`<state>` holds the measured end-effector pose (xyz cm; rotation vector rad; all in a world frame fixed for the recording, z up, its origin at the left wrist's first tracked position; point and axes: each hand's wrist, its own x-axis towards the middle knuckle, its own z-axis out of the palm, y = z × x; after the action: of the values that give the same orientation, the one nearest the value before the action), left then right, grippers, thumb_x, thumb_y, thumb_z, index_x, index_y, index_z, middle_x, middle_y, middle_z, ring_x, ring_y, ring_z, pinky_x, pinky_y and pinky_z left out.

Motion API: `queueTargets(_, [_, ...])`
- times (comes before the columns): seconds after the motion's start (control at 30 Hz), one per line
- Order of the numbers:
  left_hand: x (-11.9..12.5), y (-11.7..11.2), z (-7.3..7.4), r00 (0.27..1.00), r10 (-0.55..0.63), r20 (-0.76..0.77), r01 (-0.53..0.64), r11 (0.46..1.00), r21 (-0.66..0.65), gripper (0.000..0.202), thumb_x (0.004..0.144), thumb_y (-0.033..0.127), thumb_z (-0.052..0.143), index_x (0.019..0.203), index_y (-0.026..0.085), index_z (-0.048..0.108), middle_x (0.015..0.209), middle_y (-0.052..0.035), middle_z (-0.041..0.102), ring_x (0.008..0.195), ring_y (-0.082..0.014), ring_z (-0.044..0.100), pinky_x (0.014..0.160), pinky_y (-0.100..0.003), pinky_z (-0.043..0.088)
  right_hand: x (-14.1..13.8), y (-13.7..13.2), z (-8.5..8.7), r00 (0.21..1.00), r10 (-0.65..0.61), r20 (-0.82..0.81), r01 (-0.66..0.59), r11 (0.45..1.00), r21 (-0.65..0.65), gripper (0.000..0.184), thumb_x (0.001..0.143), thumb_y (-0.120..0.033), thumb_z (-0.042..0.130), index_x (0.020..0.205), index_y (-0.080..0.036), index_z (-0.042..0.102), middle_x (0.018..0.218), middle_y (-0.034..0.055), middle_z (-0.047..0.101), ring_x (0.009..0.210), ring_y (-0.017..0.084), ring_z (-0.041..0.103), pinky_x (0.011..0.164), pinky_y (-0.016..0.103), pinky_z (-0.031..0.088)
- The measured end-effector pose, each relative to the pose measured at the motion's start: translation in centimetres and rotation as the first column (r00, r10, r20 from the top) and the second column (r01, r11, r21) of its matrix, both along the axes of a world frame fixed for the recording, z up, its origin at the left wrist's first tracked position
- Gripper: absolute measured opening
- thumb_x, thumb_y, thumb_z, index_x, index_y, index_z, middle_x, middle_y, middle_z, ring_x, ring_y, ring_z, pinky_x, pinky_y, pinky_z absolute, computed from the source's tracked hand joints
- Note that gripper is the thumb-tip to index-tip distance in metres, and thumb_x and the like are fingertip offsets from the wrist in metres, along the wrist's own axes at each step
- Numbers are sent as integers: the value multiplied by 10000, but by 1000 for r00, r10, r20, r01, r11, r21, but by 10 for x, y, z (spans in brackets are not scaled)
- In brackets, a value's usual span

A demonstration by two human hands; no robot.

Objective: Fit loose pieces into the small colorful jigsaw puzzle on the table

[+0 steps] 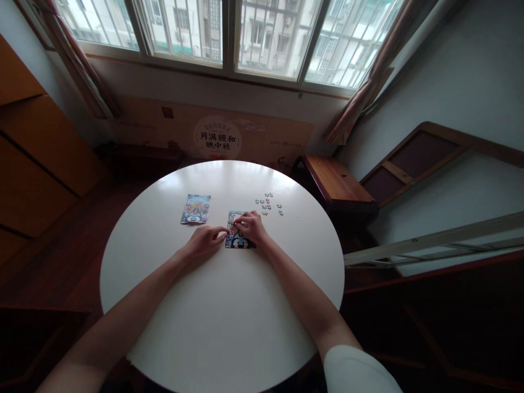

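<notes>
Puzzle sits right under your right hand, the nearer one, its long axis seemingly running away from you. That thumb and forefinger come down over its middle, while your left hand's fingertips are at its left edge, but everything's so tiny here you honestly can't tell if either hand's fingers are pinched on anything; loose pieces lie past its far right corner.

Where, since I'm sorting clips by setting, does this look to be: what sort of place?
Probably a room in a home, though I can't be certain: a jigsaw puzzle lies on a round white table, and curtains flank barred windows.
</notes>
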<state>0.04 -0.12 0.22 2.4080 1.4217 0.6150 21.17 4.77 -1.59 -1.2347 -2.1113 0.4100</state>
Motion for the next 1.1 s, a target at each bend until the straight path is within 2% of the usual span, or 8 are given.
queueTargets(0.17, [0, -1, 1, 1000, -1, 6, 1, 1000, 0, 317, 883, 374, 479, 1062, 253, 712, 526, 47, 481, 483, -78, 403, 549, -210, 257, 0, -1, 2, 989, -72, -130, 81, 994, 67, 203, 804, -125, 572, 854, -233, 737, 862, 39, 633, 885, 194, 502, 867, 345, 383])
queueTargets(0.3, [0, 0, 0, 1000, 0, 14, 0, 1000, -3, 323, 881, 384, 478, 1053, 249, 716, 516, 48, 474, 481, -79, 396, 542, -211, 254, 1, -1, 4, 968, -129, -215, 146, 987, 65, 244, 792, -75, 524, 766, -215, 722, 837, 37, 605, 867, 184, 515, 868, 341, 399])
queueTargets(0.43, [-1, 0, 0, 1000, -7, 19, 7, 1000, -6, 323, 879, 383, 483, 1054, 246, 717, 517, 47, 477, 481, -79, 398, 538, -211, 254, 1, 0, 4, 978, -96, -183, 104, 994, 36, 302, 765, -30, 501, 667, -223, 711, 838, 35, 597, 866, 181, 514, 883, 350, 387])
queueTargets(0.6, [-1, 0, -2, 1000, 1, 8, -1, 1000, 2, 327, 884, 384, 478, 1069, 247, 711, 527, 43, 494, 482, -81, 401, 541, -210, 252, 2, 1, 1, 984, -92, -152, 95, 995, 13, 352, 748, 2, 474, 629, -225, 716, 849, 43, 600, 886, 191, 502, 895, 366, 372])
queueTargets(0.93, [0, 0, -1, 1000, -2, 26, 2, 1000, 5, 314, 877, 378, 486, 1044, 252, 720, 512, 49, 471, 476, -76, 395, 530, -208, 247, 2, 3, -2, 986, -106, -129, 105, 994, -13, 362, 739, 1, 473, 631, -232, 728, 856, 42, 591, 890, 191, 499, 893, 362, 371])
queueTargets(1.1, [0, 0, -1, 1000, 3, 16, -3, 1000, -3, 323, 881, 385, 480, 1061, 255, 715, 513, 48, 481, 472, -78, 395, 529, -209, 252, 2, 3, -1, 986, -63, -154, 64, 998, 0, 348, 751, -6, 497, 670, -242, 740, 852, 41, 580, 881, 184, 503, 881, 352, 393])
